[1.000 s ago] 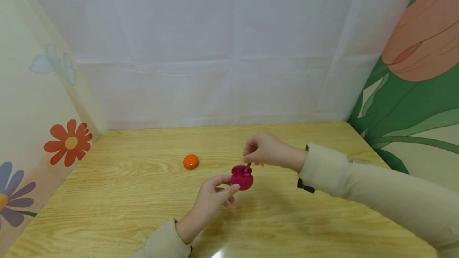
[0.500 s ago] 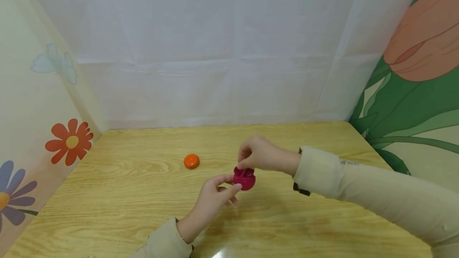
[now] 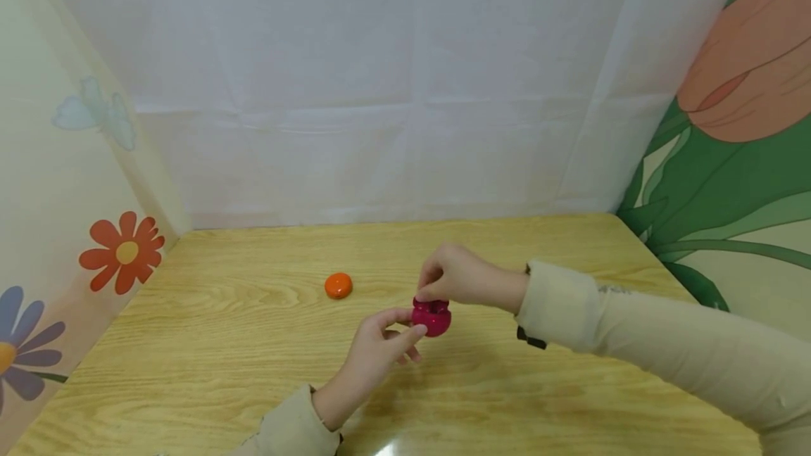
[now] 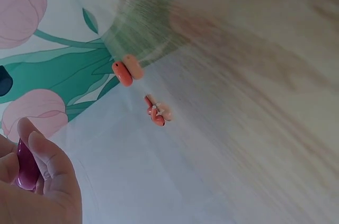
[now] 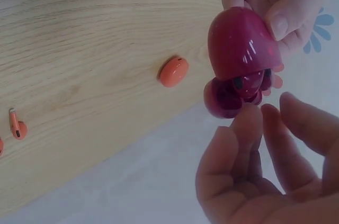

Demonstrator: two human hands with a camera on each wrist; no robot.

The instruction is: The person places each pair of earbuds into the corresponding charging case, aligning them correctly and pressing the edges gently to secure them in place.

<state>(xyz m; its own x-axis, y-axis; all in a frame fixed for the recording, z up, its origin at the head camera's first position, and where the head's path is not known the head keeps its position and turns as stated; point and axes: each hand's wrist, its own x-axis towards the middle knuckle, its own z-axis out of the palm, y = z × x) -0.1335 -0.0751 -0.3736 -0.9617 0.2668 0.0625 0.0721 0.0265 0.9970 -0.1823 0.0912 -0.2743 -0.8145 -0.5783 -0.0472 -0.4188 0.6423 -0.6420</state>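
My left hand (image 3: 374,347) grips a glossy magenta earbud case (image 3: 432,321) above the wooden table, its lid raised. In the left wrist view the same case (image 4: 26,168) shows between the fingers and thumb. My right hand (image 3: 465,274) is over the case's mouth, fingertips bunched at the raised lid. The right wrist view shows magenta earbuds (image 5: 249,83) seated in the case, with the right fingertips (image 5: 249,117) close together right at one of them. In the head view my right hand hides most of the lid.
A rounded orange earbud case (image 3: 338,286) lies on the table (image 3: 241,343), left of and beyond the magenta case. Loose orange earbuds, one with its stem showing (image 5: 17,127), lie on the table too. A white sheet (image 3: 380,90) hangs along the back edge.
My right hand has moved left and down, lowering a magenta earbud by its top into the case. The left hand has shifted slightly right, still gripping the case.
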